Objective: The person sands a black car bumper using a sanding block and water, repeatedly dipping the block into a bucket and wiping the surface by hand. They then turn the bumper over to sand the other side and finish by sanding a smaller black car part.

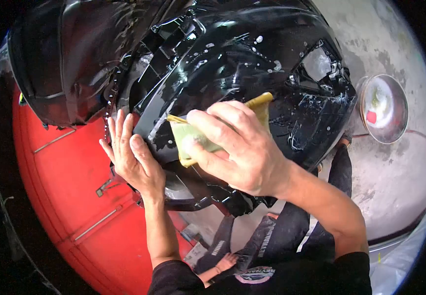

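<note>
A glossy black molded panel (267, 54), wet with drops and streaks of foam, fills the upper middle. My right hand (242, 147) presses a yellow-green cloth (183, 137) against its surface, with fingers bent over the cloth. My left hand (137, 157) lies at the panel's left lower edge, fingers stretched out and apart, holding nothing. The fingertips of my left hand are near the slotted border of the panel. Part of the cloth is hidden under my right hand.
A metal bowl (385, 110) with foamy liquid and a red item stands on the grey floor (370, 191) at right. Another dark part (70, 64) is at upper left, above a red surface (75, 182). Below, another person's hand (227, 262) shows.
</note>
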Demonstrator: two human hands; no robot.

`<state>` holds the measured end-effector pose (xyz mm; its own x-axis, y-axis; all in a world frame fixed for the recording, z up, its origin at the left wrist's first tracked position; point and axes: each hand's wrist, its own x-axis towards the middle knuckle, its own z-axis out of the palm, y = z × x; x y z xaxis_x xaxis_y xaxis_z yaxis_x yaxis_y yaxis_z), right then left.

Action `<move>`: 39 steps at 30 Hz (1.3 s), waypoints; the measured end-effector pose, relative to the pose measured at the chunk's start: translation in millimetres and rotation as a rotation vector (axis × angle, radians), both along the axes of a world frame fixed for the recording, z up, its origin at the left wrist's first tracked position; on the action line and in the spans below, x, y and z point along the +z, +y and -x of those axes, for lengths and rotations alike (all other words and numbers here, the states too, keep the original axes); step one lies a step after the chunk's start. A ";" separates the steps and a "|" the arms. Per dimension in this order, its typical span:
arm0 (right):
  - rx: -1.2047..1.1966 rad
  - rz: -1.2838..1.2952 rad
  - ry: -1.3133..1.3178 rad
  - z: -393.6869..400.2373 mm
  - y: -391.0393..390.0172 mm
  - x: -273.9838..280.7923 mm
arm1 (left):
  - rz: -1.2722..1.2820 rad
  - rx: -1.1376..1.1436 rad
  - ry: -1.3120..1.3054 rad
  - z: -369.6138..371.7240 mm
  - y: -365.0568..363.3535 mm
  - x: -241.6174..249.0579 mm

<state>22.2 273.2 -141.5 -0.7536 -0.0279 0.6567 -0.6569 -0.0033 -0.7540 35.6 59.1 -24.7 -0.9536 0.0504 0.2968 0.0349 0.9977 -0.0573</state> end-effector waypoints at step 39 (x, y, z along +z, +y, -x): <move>-0.256 -0.010 -0.458 -21.2 100.4 -79.9 | 0.488 -0.201 -0.454 -13.4 104.2 -28.5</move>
